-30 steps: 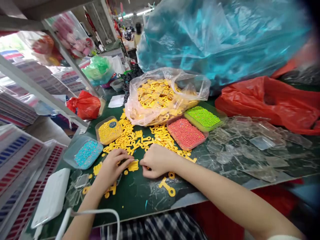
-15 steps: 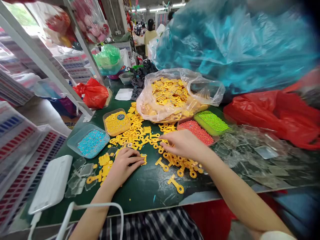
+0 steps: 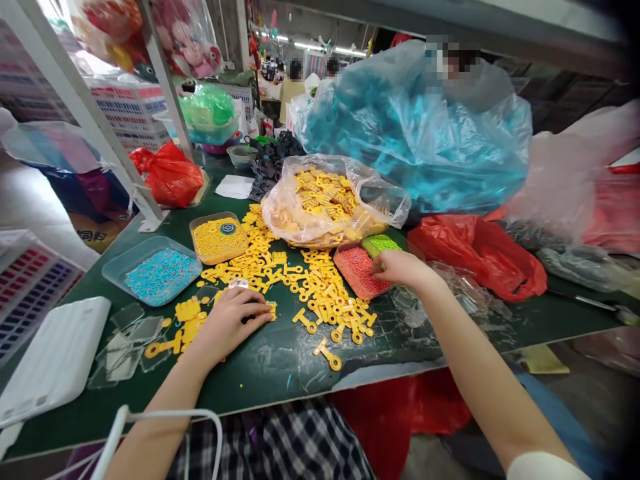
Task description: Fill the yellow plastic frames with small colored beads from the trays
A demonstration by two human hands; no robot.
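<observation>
My left hand [image 3: 239, 317] rests on the green table, its fingers closed on a small yellow piece [image 3: 271, 311]. Over the tray of red beads [image 3: 354, 270], my right hand [image 3: 397, 268] has its fingertips pinched at the right edge of the beads; whether a bead is between them is too small to tell. Part of the tray of green beads [image 3: 379, 245] shows just behind that hand. Loose yellow pieces [image 3: 323, 287] lie heaped between my hands. A tray of yellow beads [image 3: 220, 238] and a tray of blue beads [image 3: 163, 272] stand at the left.
An open plastic bag of yellow pieces [image 3: 327, 200] sits behind the heap. Clear plastic pieces [image 3: 125, 343] and a white power bank [image 3: 55, 363] lie at left. A red bag [image 3: 475, 253] and large blue bag [image 3: 415, 133] fill the back right. People are in the background.
My right hand has moved right, from over the yellow pieces to the red bead tray. My left hand still holds the yellow piece. The view has shifted toward the right.
</observation>
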